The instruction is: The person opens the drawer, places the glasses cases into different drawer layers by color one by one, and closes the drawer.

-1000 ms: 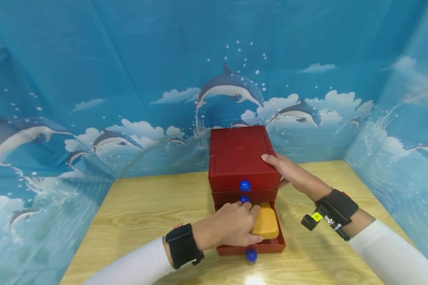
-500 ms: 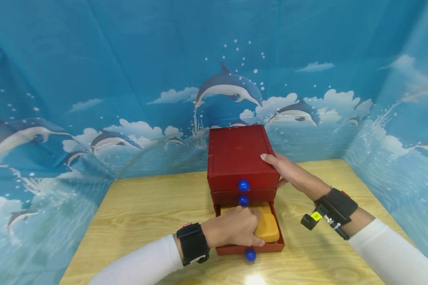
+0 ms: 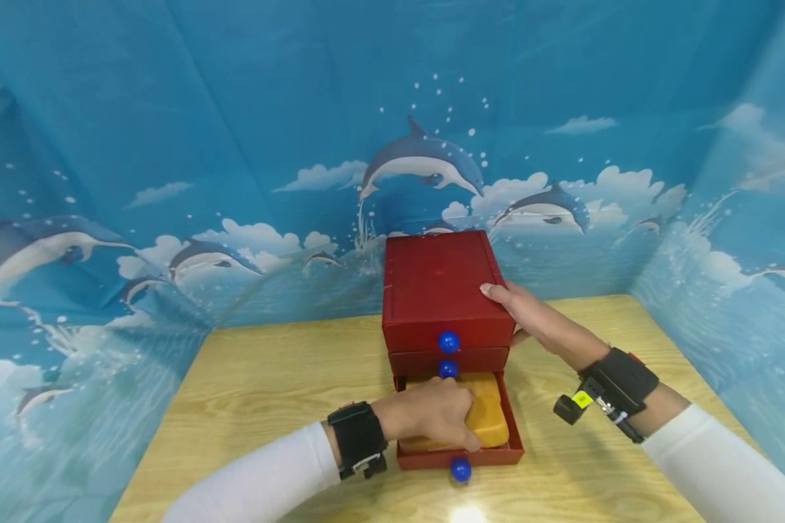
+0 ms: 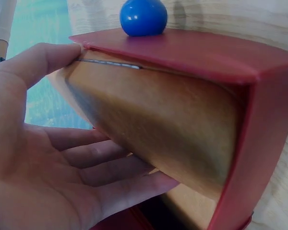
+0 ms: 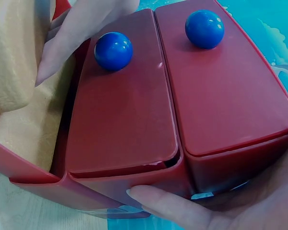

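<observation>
A red chest (image 3: 440,285) with three drawers and blue knobs stands on the wooden table (image 3: 268,378). Its bottom drawer (image 3: 497,456) is pulled out. A yellow sponge (image 3: 489,418) lies inside it. My left hand (image 3: 432,420) grips the sponge. In the left wrist view the thumb (image 4: 43,60) sits by the drawer front (image 4: 192,52) and the fingers (image 4: 110,167) are on the sponge's (image 4: 158,124) other face. My right hand (image 3: 528,314) clasps the chest's right top edge, fingers on the lid. Its thumb (image 5: 165,205) presses the side.
The upper two drawers (image 5: 125,110) are closed, each with a blue knob (image 5: 113,51). The bottom drawer's knob (image 3: 460,469) is near the table's front edge. A blue dolphin-print cloth (image 3: 170,145) walls the table at the back and both sides. Bare wood lies left and right of the chest.
The sponge stood tilted on edge in the drawer and now lies flatter, filling it. My left hand has lowered with it and drawn back slightly. The right hand has stayed on the chest.
</observation>
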`<state>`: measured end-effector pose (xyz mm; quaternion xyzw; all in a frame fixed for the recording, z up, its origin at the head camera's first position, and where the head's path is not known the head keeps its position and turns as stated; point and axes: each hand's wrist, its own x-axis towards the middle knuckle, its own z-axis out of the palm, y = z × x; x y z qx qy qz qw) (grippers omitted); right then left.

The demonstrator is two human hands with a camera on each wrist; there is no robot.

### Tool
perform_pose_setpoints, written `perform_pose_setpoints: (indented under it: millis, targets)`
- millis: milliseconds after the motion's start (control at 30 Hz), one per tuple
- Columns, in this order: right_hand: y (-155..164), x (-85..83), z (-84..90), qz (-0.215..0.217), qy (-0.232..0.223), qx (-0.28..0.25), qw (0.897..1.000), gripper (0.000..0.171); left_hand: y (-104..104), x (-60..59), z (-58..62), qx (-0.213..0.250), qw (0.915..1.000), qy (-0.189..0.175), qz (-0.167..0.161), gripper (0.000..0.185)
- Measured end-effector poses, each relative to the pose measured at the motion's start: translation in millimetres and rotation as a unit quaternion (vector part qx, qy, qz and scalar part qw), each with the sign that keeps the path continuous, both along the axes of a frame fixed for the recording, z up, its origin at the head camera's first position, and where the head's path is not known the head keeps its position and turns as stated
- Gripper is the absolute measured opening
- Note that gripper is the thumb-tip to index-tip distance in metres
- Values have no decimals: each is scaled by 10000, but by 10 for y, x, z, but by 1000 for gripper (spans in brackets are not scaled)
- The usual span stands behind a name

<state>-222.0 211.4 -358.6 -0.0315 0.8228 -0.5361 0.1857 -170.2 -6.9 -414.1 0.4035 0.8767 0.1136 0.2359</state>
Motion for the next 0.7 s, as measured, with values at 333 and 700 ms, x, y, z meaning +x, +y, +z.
perform_pose_setpoints:
  millis: [333, 700]
  targets:
    - [-7, 16, -8, -40, -26, 29, 10000, 79, 46, 22, -117, -189, 9995, 247, -6, 46]
    - [-1, 10, 11, -65, -15, 59, 10000, 77, 96, 46, -212, -563, 9827, 1596, -752, 47]
